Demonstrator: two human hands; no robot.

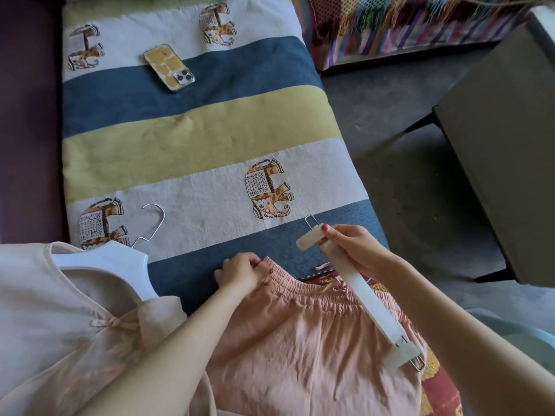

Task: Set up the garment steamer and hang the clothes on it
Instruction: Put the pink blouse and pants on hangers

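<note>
A pink garment with an elastic waistband (pixel 303 334) lies flat on the striped elephant-print mattress (pixel 195 127). My left hand (pixel 241 273) pinches the waistband at its left end. My right hand (pixel 354 249) grips a white clip hanger (pixel 360 298) near its upper clip, holding it slanted over the waistband's right side. At the left lies a pale pink top (pixel 63 319) with a small bow, mounted on a white hanger (pixel 120 259) with a metal hook. No steamer is visible.
A phone in a yellow case (pixel 169 67) lies face down on the mattress at the far end. A dark low table (pixel 507 151) with black legs stands on the grey floor to the right. A colourful woven cloth (pixel 405 25) hangs at the top right.
</note>
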